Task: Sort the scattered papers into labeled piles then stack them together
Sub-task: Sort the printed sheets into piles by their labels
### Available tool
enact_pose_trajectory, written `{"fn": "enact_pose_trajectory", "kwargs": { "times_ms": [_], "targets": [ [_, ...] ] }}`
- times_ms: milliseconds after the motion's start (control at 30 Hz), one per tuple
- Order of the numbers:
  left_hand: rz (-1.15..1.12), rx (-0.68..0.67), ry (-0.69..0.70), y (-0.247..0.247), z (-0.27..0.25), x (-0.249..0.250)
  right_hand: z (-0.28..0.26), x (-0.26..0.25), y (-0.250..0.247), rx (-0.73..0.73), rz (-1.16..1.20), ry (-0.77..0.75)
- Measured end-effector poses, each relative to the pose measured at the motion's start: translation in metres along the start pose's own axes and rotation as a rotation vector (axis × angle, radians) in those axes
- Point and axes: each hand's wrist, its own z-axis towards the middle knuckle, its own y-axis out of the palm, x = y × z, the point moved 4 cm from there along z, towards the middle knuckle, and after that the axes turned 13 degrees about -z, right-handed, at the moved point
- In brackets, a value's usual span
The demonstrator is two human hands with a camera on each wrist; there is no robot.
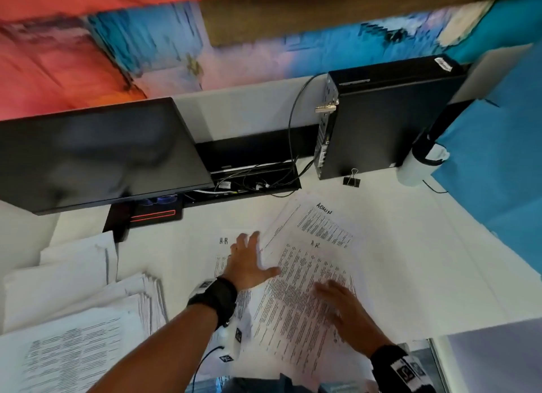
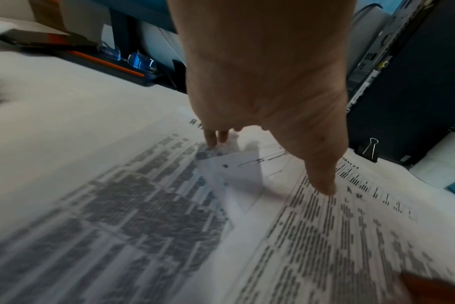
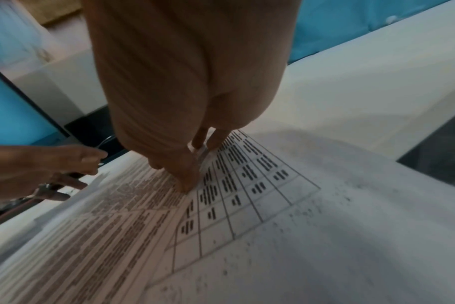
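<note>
Printed sheets lie fanned over the white desk (image 1: 410, 260). One headed "ADMIN" (image 1: 324, 222) is farthest back; a dense text sheet (image 1: 302, 299) lies over it at a slant, and a sheet headed "H-R" (image 1: 224, 241) is to its left. My left hand (image 1: 252, 255) rests flat with fingers spread across the H-R sheet and the edge of the slanted sheet; its thumb (image 2: 322, 183) points onto the text. My right hand (image 1: 337, 299) lies flat on the slanted sheet, fingertips (image 3: 186, 185) pressing a table grid. Neither hand grips anything.
A thick pile of papers (image 1: 88, 304) sits at the left. A dark monitor (image 1: 96, 152) stands behind it, a black computer case (image 1: 381, 117) at back right with a binder clip (image 1: 351, 180) before it. Glasses (image 2: 135, 59) lie under the monitor. A blue partition (image 1: 498, 172) borders the right.
</note>
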Motion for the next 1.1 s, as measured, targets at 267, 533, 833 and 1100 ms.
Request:
{"fn": "enact_pose_trajectory", "kwargs": {
  "times_ms": [267,533,833,1100],
  "targets": [
    [-0.271,-0.029,-0.081,0.03,0.02,0.005,-0.008,0.001,-0.001,0.094,0.167,0.184],
    [-0.519,-0.123,-0.028,0.033,-0.053,-0.004,-0.012,0.029,-0.015,0.26,0.103,0.587],
    [-0.273,0.335,-0.416,0.01,-0.128,-0.137,0.006,0.012,-0.028,0.209,0.269,0.719],
    [-0.286,0.447,-0.417,0.009,-0.122,-0.109,0.013,0.014,-0.064,0.296,0.527,0.769]
  ]
}}
